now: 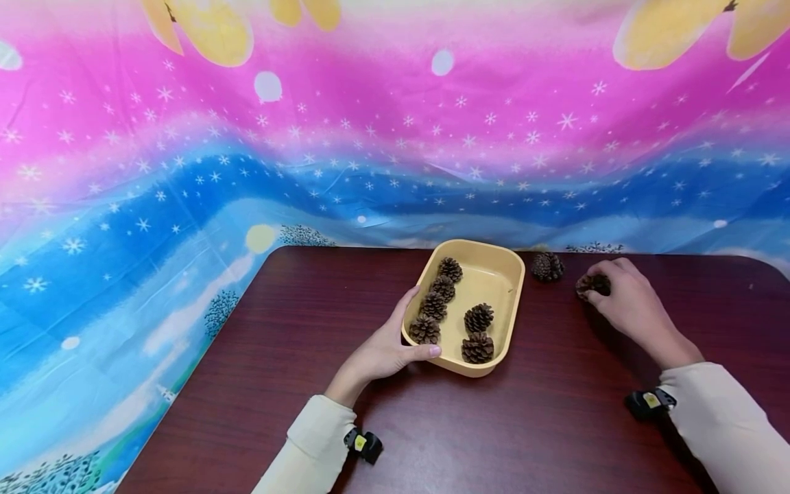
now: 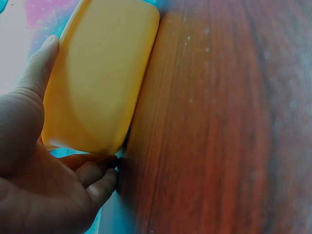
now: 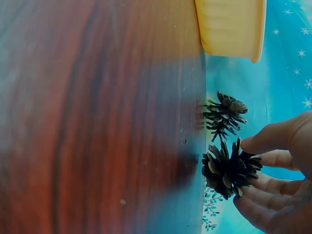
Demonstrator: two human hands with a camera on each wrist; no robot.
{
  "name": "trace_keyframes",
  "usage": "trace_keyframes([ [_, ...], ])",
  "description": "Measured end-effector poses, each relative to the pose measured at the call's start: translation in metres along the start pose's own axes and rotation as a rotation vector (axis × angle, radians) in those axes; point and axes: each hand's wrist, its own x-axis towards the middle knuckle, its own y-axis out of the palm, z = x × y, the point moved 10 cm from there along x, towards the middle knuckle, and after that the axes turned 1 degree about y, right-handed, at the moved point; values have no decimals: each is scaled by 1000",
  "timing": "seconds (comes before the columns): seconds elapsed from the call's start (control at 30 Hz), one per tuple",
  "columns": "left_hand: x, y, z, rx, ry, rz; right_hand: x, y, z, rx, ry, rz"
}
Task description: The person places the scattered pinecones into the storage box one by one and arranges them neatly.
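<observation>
My left hand (image 1: 387, 346) holds a yellow rectangular plastic bin (image 1: 520, 288) at its near left corner, the thumb on the rim and the fingers along the side wall. In the left wrist view the bin's outer wall (image 2: 105, 73) shows beside the thumb. Several brown pine cones stand in a row along the bin's left side, among them a pine cone (image 1: 424, 329) near the thumb. Two more, including a pine cone (image 1: 478, 348), lie at the bin's near right. To the right of the bin, my right hand (image 1: 632, 305) pinches a pine cone (image 3: 230, 170) between thumb and fingers, close over the table.
A loose pine cone (image 1: 546, 266) rests on the table between the bin and my right hand, near the back edge. The dark red wooden table (image 1: 457, 432) ends at a hanging cloth (image 1: 395, 137) with snowflakes in pink and blue.
</observation>
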Motion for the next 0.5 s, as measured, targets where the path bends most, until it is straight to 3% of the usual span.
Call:
trace_keyframes([
  [0.5,0,0,1,14,-6,0,0,2,4,11,12,6],
])
